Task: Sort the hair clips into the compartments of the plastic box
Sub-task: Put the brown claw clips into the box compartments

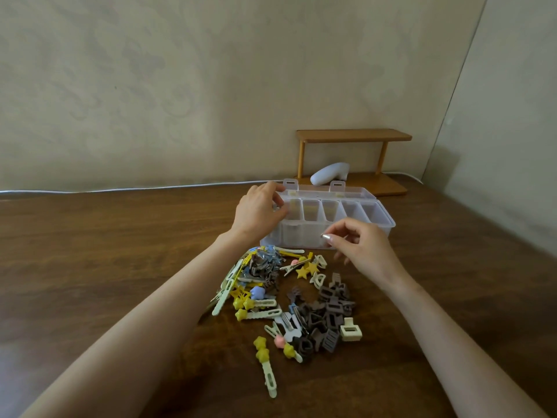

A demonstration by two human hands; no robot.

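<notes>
gripping the left end of the plastic box [301, 233], the left hand [259, 211] curls its fingers over the rim there. the translucent box stands on the brown tabletop [90, 251] with its lid folded back, showing a row of narrow compartments. the right hand [363, 250] hovers just in front of the box's front wall, fingers curled, thumb and forefinger drawn close together; whether they pinch anything cannot be told. the hair clips [286, 297] lie in a loose heap on the tabletop just on the near side of the box, between the two forearms: yellow, cream and blue ones to the left, brown claw clips [331, 306] to the right, a cream claw clip [350, 328] at the heap's right edge. one yellow-green clip [265, 366] lies a little apart, nearest the person. behind the box a small wooden shelf [352, 135] stands against the wall, a white object [328, 173] under it. a white cable [135, 189] runs along the tabletop's far edge.
</notes>
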